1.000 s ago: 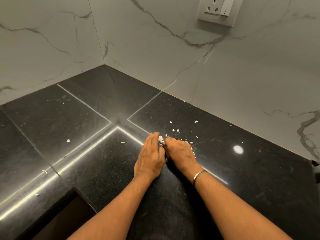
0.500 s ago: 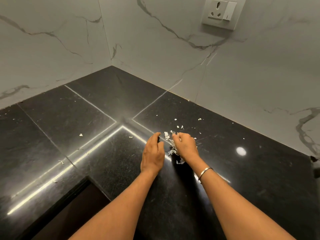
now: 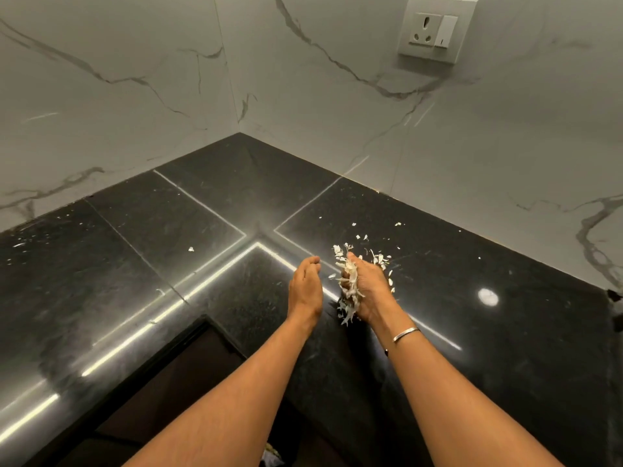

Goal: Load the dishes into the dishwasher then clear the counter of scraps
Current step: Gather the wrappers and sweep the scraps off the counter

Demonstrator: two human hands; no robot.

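- Spanning the whole background: white marble wall with grey veins, two faces meeting in a corner behind the work area.
- Black polished counter, L-shaped, runs along both wall faces. Pale seam lines cross it, and a round light reflection sits on its right part.
- Dark recess below the inner counter edge, lower left; contents not discernible.
- White socket plate on the right wall face, top of view, with one socket and one switch.
- Right hand over the counter, right of the seam crossing, back of hand up. Its fingers are clenched around a clump of scraps; pale flakes stick out past the fingertips and hang below the heel of the hand.
- Left hand just beside the right hand, not touching it. Fingers are bent forward and held together, thumb against the forefinger. Cannot tell from this angle whether anything is in its grasp.
- Loose scraps lie on the counter just beyond the right hand, toward the right wall, with a few more close to the hand's right side.
- Silver bangle on the right wrist.
- Single white flake lies on the counter well left of both hands.
- Fine white specks are scattered at the far left of the counter, near the wall.
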